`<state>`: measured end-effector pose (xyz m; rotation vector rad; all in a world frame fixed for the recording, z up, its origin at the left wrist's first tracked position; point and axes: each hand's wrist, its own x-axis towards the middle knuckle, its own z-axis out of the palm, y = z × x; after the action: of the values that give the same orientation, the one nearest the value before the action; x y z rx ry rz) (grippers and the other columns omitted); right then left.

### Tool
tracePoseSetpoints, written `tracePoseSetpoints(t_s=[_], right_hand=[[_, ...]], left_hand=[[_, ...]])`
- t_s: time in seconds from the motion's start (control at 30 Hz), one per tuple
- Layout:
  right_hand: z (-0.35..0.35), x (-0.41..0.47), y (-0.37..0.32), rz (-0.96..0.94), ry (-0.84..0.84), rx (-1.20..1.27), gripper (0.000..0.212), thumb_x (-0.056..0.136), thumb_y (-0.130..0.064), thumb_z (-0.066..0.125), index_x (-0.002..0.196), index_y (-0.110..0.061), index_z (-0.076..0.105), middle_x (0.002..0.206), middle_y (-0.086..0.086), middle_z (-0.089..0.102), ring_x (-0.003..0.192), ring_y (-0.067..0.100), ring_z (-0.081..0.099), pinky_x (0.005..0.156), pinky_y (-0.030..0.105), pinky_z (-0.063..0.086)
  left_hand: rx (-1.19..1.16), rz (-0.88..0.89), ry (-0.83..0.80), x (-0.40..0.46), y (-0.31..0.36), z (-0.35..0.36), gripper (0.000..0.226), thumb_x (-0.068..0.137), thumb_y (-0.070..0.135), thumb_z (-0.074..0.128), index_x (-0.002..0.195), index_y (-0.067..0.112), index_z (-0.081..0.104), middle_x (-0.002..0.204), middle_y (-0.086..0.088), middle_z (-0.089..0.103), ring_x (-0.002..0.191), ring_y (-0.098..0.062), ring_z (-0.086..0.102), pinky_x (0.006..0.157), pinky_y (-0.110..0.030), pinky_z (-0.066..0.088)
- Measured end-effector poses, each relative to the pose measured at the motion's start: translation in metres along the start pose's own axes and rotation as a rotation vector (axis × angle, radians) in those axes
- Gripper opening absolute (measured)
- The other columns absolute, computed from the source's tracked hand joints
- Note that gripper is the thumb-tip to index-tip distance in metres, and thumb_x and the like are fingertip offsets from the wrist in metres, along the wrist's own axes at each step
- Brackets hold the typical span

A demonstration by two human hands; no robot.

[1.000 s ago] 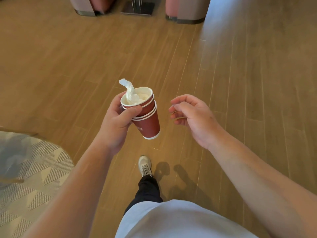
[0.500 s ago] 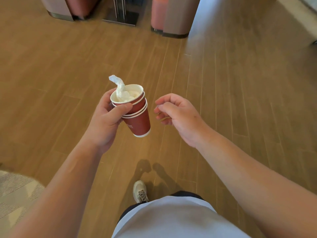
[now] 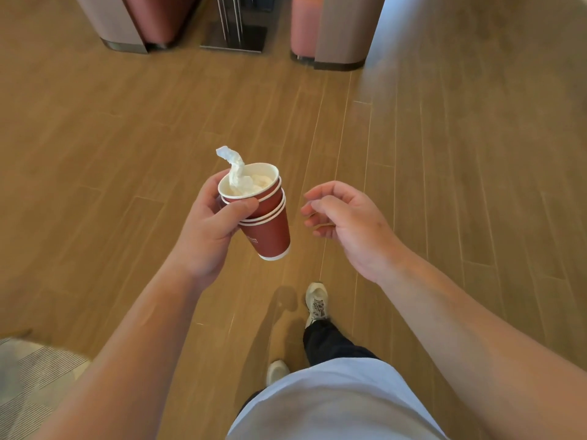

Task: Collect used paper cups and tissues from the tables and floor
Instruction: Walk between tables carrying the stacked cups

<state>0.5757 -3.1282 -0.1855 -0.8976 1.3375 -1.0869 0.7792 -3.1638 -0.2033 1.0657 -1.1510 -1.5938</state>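
My left hand [image 3: 208, 231] grips a stack of red paper cups [image 3: 268, 227] with white rims, nested one inside another and tilted a little to the right. Crumpled white tissue [image 3: 236, 174] fills the top cup, and a twisted end of it sticks up past the rim to the upper left. My right hand [image 3: 344, 222] hovers just right of the cups, not touching them. Its fingers are loosely curled and apart, with nothing in them.
Wooden plank floor [image 3: 444, 185] lies all around. Ahead stand a pink-and-grey seat on the left [image 3: 139, 23], a metal table base [image 3: 235, 33] and a second seat [image 3: 330, 36]. A patterned grey carpet edge [image 3: 35, 379] shows at the lower left. My shoes [image 3: 316, 303] are below.
I have walked forward: the seats and table base ahead have come closer and my feet have swapped. Both hands keep the same pose, the left still holding the cups.
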Motion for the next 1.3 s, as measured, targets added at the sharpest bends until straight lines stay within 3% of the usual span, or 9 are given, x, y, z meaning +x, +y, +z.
tracePoseSetpoints(t_s=[0.2,0.37,0.7,1.3], right_hand=[[-0.036,0.087,-0.022,-0.007,-0.001,0.053,0.016,0.090,-0.008,0.054,0.090,-0.018,0.066,0.077,-0.004,0.070,0.069,0.010,0.064,0.064,0.026,0.051],[-0.078,0.163,-0.049,0.004,0.003,0.089,0.014,0.081,-0.017,0.056,0.090,-0.018,0.068,0.079,-0.002,0.071,0.072,0.012,0.065,0.066,0.029,0.052],[-0.128,0.257,-0.081,0.011,0.006,0.133,0.016,0.078,-0.019,0.057,0.090,-0.017,0.067,0.081,0.001,0.071,0.072,0.013,0.064,0.066,0.030,0.051],[-0.083,0.410,-0.118,0.028,-0.018,0.118,0.015,0.078,-0.016,0.056,0.089,-0.017,0.067,0.078,-0.001,0.071,0.070,0.013,0.064,0.064,0.028,0.050]], left_hand=[[0.030,0.003,0.017,0.091,0.013,0.028,0.071,0.068,0.033,0.073,0.134,0.013,0.055,0.110,-0.005,0.069,0.098,-0.024,0.065,0.075,-0.035,0.049],[0.055,-0.014,0.012,0.174,0.023,0.064,0.069,0.066,0.034,0.074,0.130,0.017,0.056,0.105,0.002,0.071,0.096,-0.018,0.066,0.076,-0.031,0.049],[0.071,-0.020,-0.004,0.281,0.036,0.104,0.068,0.067,0.033,0.073,0.130,0.014,0.055,0.103,0.002,0.072,0.095,-0.018,0.066,0.075,-0.030,0.050],[0.051,-0.038,0.052,0.418,0.065,0.031,0.082,0.066,0.033,0.074,0.139,0.004,0.049,0.114,-0.010,0.067,0.104,-0.025,0.063,0.083,-0.037,0.048]])
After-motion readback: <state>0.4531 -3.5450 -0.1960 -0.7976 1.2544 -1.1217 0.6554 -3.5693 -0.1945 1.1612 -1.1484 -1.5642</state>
